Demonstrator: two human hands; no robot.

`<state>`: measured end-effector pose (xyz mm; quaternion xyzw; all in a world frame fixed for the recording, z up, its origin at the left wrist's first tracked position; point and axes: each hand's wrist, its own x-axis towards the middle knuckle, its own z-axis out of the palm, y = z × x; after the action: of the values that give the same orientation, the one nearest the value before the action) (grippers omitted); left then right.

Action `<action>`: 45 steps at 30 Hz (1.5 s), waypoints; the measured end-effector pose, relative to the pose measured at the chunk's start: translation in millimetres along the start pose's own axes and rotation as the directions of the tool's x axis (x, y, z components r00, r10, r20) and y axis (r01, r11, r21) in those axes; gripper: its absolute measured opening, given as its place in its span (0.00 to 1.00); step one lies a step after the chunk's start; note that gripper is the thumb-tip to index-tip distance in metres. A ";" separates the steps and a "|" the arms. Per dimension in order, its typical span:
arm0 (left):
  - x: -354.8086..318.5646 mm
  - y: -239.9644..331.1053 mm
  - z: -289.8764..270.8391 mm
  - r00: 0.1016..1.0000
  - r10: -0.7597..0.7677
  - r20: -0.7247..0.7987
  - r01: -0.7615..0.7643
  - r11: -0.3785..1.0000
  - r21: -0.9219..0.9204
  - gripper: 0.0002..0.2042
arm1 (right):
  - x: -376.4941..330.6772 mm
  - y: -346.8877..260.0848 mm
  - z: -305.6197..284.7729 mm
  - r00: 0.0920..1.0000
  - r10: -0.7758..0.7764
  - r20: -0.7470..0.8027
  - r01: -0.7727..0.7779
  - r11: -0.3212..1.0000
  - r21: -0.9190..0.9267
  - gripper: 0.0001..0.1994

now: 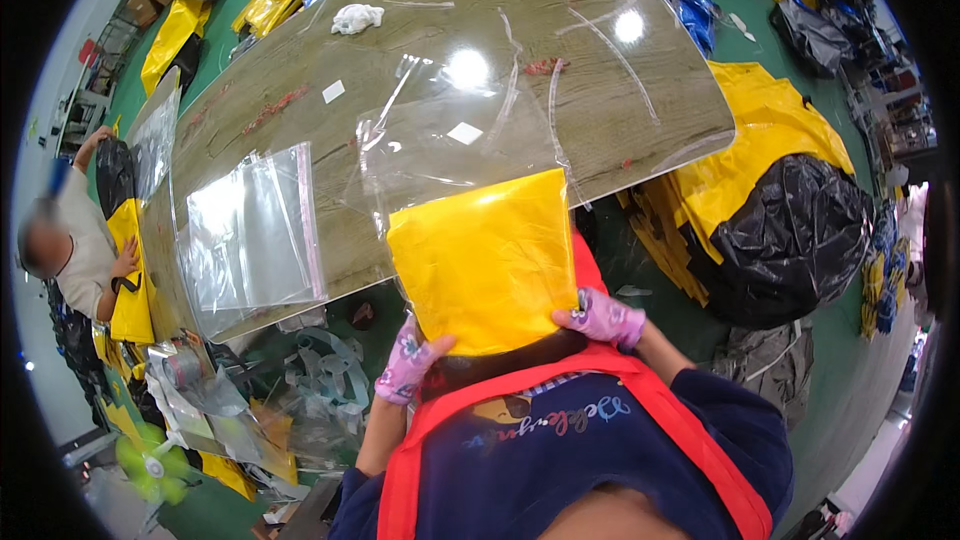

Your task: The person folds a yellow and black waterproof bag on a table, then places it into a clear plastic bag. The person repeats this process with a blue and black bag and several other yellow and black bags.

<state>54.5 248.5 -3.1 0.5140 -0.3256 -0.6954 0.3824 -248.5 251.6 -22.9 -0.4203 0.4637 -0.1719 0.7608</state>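
Both hands, left (409, 364) and right (603, 319), grip the yellow folded item's (484, 258) near corners.

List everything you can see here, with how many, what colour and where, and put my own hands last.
folded yellow item: one, yellow, partly inside a clear bag at the table's near edge
clear plastic bag: one, transparent, around the yellow item, open end lying up the table
stack of clear bags: one pile, transparent, near left of the table
table: one, grey-brown wood grain, centre
white rag: one, far left of the table
black sack: one, on yellow sheeting, floor at right
other person: one, seated at far left
green fan: one, lower left
left hand: patterned glove, holds the yellow item's lower left corner
right hand: patterned glove, holds its lower right corner
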 end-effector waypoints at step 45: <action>45.3 -11.8 20.6 0.742 0.654 -0.145 -0.288 0.507 0.813 0.05 | 6.0 34.5 17.4 0.810 -0.152 -0.566 0.306 0.934 0.186 0.27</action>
<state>24.2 216.3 -28.8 0.6516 -0.6169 -0.2277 0.3782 -235.1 276.3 -50.1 -0.3006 0.5778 -0.4360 0.6211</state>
